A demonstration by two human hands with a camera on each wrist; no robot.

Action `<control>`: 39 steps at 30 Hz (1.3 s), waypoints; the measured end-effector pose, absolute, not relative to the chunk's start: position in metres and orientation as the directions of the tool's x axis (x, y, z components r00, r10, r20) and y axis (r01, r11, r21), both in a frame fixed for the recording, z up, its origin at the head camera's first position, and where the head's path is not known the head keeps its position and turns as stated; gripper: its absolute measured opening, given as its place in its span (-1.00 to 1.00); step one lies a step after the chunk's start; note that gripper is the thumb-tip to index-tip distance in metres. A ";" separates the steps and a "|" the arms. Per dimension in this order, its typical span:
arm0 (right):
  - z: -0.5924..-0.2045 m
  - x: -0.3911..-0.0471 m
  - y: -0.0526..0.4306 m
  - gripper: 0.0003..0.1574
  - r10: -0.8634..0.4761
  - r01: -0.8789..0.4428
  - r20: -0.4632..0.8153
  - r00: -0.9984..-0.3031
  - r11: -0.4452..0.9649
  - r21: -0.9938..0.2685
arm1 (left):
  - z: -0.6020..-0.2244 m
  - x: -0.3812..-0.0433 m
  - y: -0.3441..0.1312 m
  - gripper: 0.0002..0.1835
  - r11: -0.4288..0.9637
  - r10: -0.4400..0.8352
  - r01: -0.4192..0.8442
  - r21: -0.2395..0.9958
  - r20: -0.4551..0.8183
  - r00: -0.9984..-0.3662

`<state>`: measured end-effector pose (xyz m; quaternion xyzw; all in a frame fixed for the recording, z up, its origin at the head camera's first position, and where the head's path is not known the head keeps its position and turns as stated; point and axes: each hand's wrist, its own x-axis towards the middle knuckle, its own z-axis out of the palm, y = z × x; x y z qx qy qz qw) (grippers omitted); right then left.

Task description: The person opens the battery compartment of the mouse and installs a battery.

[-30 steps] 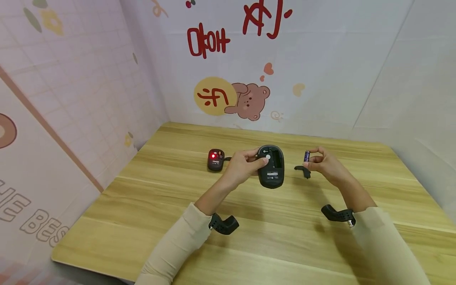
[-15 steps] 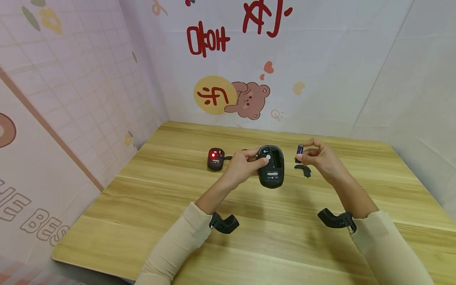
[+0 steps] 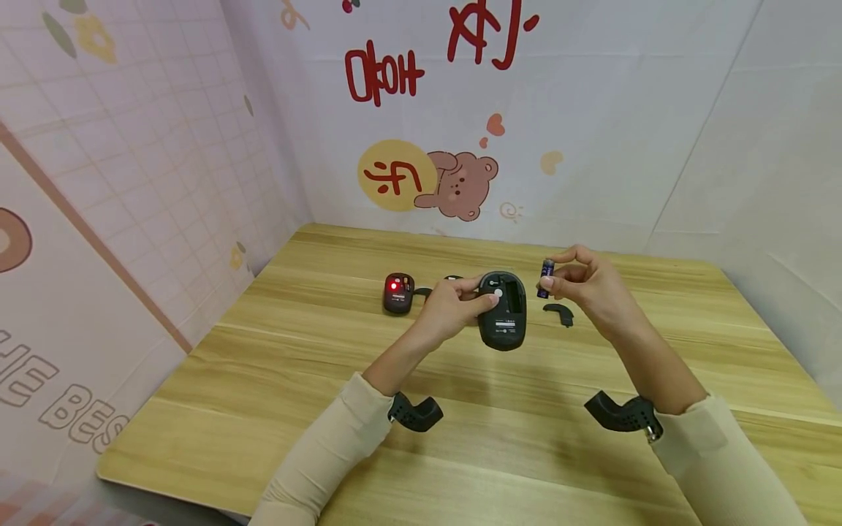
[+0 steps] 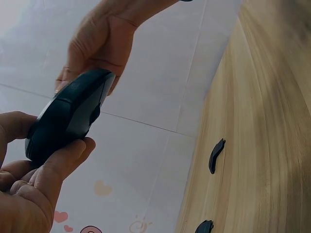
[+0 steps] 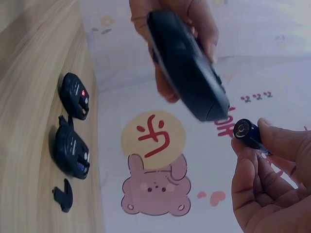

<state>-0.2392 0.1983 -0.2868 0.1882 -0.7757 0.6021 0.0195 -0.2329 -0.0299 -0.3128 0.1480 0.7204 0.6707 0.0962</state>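
A black computer mouse (image 3: 503, 329) is held up by my left hand (image 3: 444, 314), thumb across its underside. That underside faces the head camera, and its battery slot (image 3: 514, 294) lies uncovered with no battery visible inside. To the right of the mouse, and apart from it, my right hand (image 3: 595, 292) pinches a dark blue battery (image 3: 546, 280) between thumb and fingers. The battery stands nearly upright in the head view; one end (image 5: 241, 128) points at the right wrist camera. Below it on the table lies a black battery cover (image 3: 560, 313).
Another upturned mouse (image 3: 398, 301) glows red on the wooden table (image 3: 296, 351). A third mouse (image 5: 71, 151), mostly behind my left hand in the head view, lies beside it. Between those two is a second cover (image 3: 422, 291). A printed wall sheet (image 3: 592, 131) rises behind the table.
My right hand has moved left and slightly up with the battery, closer to the held mouse. My left hand and its mouse have barely shifted.
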 end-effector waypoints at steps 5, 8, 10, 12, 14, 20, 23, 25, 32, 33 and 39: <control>-0.279 -0.230 0.188 -0.76 -0.260 -0.341 0.292 -0.921 0.172 -0.924 | -0.299 -0.220 -0.031 -0.49 0.085 0.352 0.088 0.992 0.053 -0.934; -0.276 -0.226 0.183 -0.78 -0.246 -0.364 0.319 -0.915 0.167 -0.916 | -0.287 -0.211 -0.031 -0.51 0.103 0.351 0.092 0.990 0.051 -0.935; -0.275 -0.224 0.179 -0.81 -0.240 -0.388 0.344 -0.908 0.171 -0.905 | -0.286 -0.210 -0.031 -0.51 0.104 0.353 0.094 0.990 0.051 -0.934; -0.274 -0.223 0.176 -0.84 -0.238 -0.423 0.376 -0.896 0.193 -0.885 | -0.286 -0.210 -0.031 -0.51 0.104 0.357 0.095 0.990 0.052 -0.933; -0.274 -0.223 0.173 -0.86 -0.242 -0.456 0.404 -0.882 0.218 -0.863 | -0.286 -0.210 -0.031 -0.50 0.105 0.361 0.093 0.990 0.049 -0.931; -0.274 -0.225 0.165 -0.85 -0.245 -0.505 0.447 -0.860 0.290 -0.813 | -0.287 -0.210 -0.032 -0.50 0.093 0.383 0.099 0.991 0.056 -0.922; -0.275 -0.225 0.163 -0.85 -0.240 -0.509 0.451 -0.860 0.344 -0.789 | -0.287 -0.210 -0.033 -0.50 0.087 0.390 0.105 0.991 0.063 -0.919; -0.276 -0.226 0.163 -0.85 -0.236 -0.507 0.449 -0.862 0.367 -0.780 | -0.287 -0.210 -0.032 -0.50 0.091 0.392 0.108 0.990 0.064 -0.918; -0.277 -0.226 0.162 -0.87 -0.236 -0.506 0.448 -0.862 0.401 -0.763 | -0.285 -0.210 -0.032 -0.51 0.104 0.388 0.112 0.988 0.063 -0.919; -0.277 -0.225 0.162 -0.87 -0.236 -0.507 0.449 -0.862 0.403 -0.762 | -0.285 -0.210 -0.032 -0.51 0.108 0.388 0.113 0.988 0.063 -0.920; -0.277 -0.224 0.162 -0.86 -0.232 -0.499 0.442 -0.867 0.422 -0.757 | -0.284 -0.210 -0.032 -0.51 0.104 0.386 0.116 0.988 0.067 -0.920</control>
